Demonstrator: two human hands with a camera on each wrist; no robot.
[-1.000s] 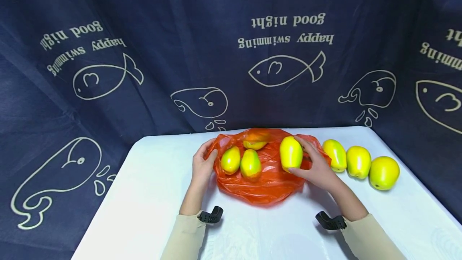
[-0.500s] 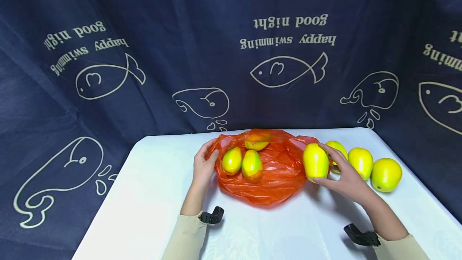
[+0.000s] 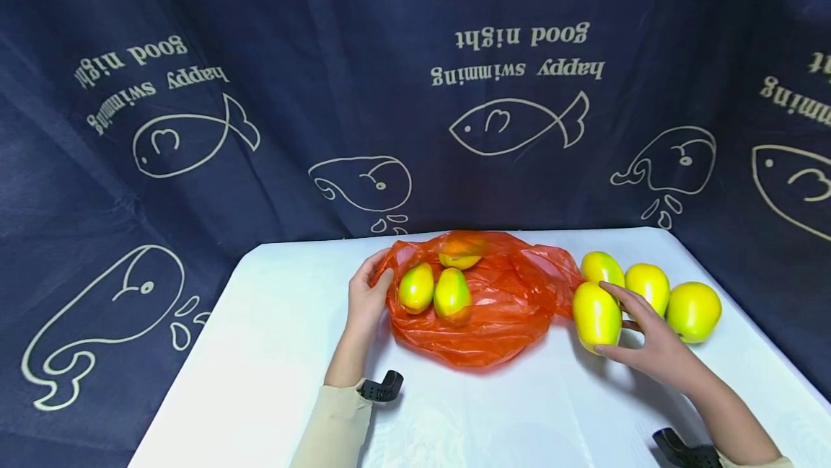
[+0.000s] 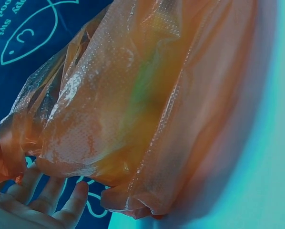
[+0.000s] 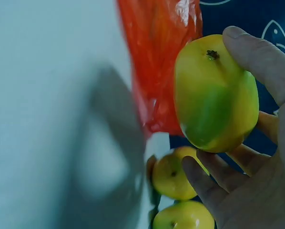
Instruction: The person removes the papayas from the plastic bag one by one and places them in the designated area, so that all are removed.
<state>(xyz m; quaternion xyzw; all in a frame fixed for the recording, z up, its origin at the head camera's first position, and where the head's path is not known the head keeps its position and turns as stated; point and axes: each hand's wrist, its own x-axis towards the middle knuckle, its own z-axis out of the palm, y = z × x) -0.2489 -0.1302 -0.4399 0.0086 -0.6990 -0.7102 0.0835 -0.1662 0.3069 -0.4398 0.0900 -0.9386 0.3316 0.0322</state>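
Observation:
An orange-red plastic bag (image 3: 496, 334) lies spread open at the table's far side. Inside it are three yellow-green mangoes, the left mango (image 3: 416, 288), the front mango (image 3: 451, 293) and the rear mango (image 3: 461, 262), partly under the film. My left hand (image 3: 366, 298) pinches the bag's left edge between thumb and fingers. To the right of the bag, my right hand (image 3: 662, 349) grips another mango (image 3: 596, 315), thumb on one side and fingers on the other. The right wrist view shows this mango (image 5: 214, 95) with its dark stem end, its side overlapping the bag (image 5: 154, 67).
Three more mangoes stand in a slanting row at the right: a far mango (image 3: 601, 266), a middle mango (image 3: 647, 286) and a near mango (image 3: 694, 311). A white cloth covers the table (image 3: 273, 338). Behind it hangs a dark blue curtain (image 3: 389, 93) with fish drawings.
My right hand has carried the mango from over the bag to the right and nearer to me, in front of the row. The left hand stays at the bag's edge.

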